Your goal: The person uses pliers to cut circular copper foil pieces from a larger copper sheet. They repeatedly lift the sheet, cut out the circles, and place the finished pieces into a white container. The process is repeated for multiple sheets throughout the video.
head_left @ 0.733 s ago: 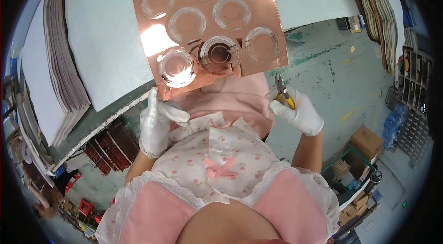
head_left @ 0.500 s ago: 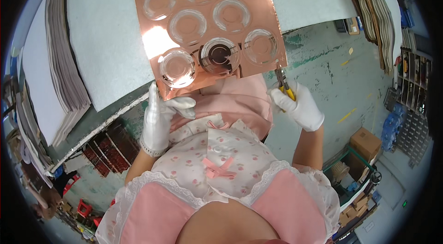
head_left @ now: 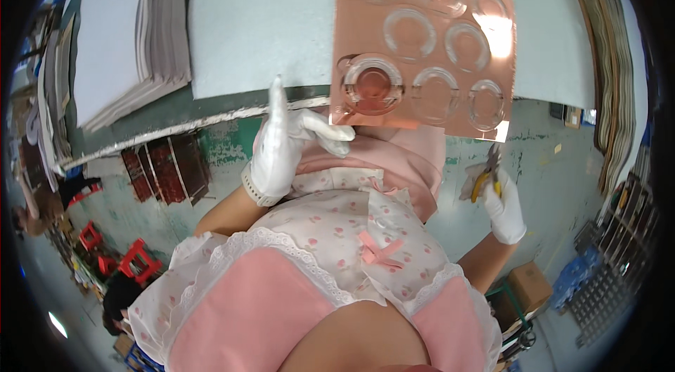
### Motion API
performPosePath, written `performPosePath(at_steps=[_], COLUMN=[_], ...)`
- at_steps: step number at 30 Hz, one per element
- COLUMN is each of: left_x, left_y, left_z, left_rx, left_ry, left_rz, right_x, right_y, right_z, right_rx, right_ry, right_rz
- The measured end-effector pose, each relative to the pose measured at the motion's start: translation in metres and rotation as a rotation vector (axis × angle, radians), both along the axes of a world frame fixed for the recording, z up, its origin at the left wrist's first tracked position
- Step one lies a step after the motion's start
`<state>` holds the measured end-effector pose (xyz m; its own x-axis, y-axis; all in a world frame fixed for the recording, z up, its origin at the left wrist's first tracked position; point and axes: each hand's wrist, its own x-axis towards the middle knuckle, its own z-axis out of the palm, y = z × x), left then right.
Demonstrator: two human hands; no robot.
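A shiny copper-coloured sheet point(head_left: 360, 26) with several round embossed rings lies on the pale worktop, its near end reaching past the table edge. Beside its near left corner is my left hand point(head_left: 285, 143) in a white glove, fingers spread, one pointing up and others by the corner. I cannot tell whether they touch it. My right hand point(head_left: 505, 210), also gloved in white, grips pliers point(head_left: 496, 176) with yellow handles. The handles are spread, and the metal jaws point up just below the sheet's near right corner. One ring at the near left looks darker than the others.
Stacks of pale sheets point(head_left: 130, 41) stand on the table at left, with another stack point(head_left: 590, 34) at right. Below the table edge at left is a reddish rack point(head_left: 169, 168). Red stools point(head_left: 140, 259) and a cardboard box point(head_left: 529, 284) are on the floor; a person point(head_left: 31, 210) is at far left.
The view has swung, so the sheet and both hands appear farther right. The pliers have come down off the sheet's near right corner, and their handles are wider apart.
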<state>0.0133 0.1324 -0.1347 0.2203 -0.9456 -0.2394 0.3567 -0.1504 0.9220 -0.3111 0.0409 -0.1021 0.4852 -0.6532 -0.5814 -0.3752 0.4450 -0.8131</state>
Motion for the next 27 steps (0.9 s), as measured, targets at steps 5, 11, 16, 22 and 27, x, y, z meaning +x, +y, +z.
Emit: performPosePath(at_steps=[5, 11, 16, 22, 27], left_x=[0.002, -0.014, -0.009, 0.029, 0.073], left_y=[-0.006, -0.028, -0.021, -0.010, -0.020], left_z=[0.001, 0.042, 0.053, 0.079, 0.082], left_rx=[0.180, 0.606, 0.471, 0.249, -0.025], left_ry=[0.083, 0.089, -0.052, -1.185, -1.230], left_rz=[-0.081, -0.113, -0.042, 0.373, 0.651], right_x=[0.032, 0.055, 0.043, 0.046, 0.045], right_y=[0.005, -0.002, -0.002, -0.012, -0.012], right_z=[-0.004, 0.001, 0.005, 0.011, 0.010], right_rx=[0.105, 0.227, 0.163, 0.145, 0.151], right_ry=[-0.013, -0.179, -0.212, -0.219, -0.158], right_rz=[0.350, 0.375, 0.345, 0.383, 0.356])
